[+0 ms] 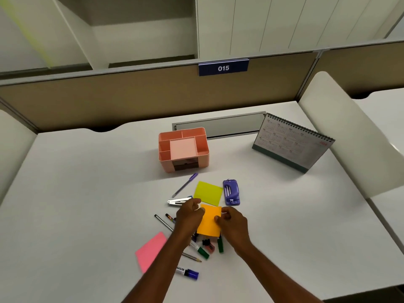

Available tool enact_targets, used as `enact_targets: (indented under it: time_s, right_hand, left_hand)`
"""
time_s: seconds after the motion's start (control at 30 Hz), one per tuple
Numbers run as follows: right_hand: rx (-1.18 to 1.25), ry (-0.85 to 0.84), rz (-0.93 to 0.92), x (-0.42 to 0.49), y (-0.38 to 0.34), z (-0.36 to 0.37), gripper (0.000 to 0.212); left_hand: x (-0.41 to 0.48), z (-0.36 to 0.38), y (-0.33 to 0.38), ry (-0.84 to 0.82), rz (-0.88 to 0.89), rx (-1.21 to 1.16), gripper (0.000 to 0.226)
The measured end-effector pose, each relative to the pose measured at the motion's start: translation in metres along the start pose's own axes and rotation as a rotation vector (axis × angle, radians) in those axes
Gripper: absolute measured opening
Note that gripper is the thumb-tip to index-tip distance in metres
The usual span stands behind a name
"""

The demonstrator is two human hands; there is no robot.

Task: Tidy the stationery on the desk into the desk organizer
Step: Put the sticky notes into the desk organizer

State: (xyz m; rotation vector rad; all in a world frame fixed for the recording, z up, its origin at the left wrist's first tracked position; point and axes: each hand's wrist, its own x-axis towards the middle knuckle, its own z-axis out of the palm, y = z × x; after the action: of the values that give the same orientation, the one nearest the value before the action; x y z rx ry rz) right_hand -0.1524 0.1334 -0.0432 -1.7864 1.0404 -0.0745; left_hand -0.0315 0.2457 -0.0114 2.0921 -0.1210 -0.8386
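An orange sticky-note pad (208, 224) is held between both hands just above the desk. My left hand (189, 216) pinches its left edge and my right hand (232, 223) pinches its right edge. The pink desk organizer (183, 148) stands farther back, its compartments showing nothing inside. A yellow-green pad (207, 192), a purple hole punch (231, 192), a purple pen (185, 184), a silver stapler (178, 201) and a pink pad (150, 250) lie around my hands. Markers, pencils and clips (202, 251) lie below the orange pad, partly hidden by my arms.
A spiral desk calendar (291, 142) stands at the back right. A grey cable tray (218, 125) runs behind the organizer, with a partition and a "015" label (223, 67) beyond. A blue-capped marker (189, 272) lies near the front. White side panels bound the desk.
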Motion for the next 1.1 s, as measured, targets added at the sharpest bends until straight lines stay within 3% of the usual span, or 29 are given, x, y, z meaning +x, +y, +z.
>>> enact_targets:
  time_s: [0.27,0.8,1.1]
  right_hand:
    - [0.062,0.053,-0.02,0.005,-0.014,-0.003,0.033]
    - [0.01,0.119,-0.553,0.083,-0.131,-0.042,0.019]
    - [-0.089,0.231,-0.724,0.128,-0.182,-0.048,0.02]
  left_hand:
    - [-0.006,-0.002,0.009,0.065,0.029,-0.071,0.043]
    - [0.036,-0.066,0.089,0.363,0.556,-0.025,0.018]
    - [0.073,-0.091,0.139,0.503,0.697,0.103,0.02]
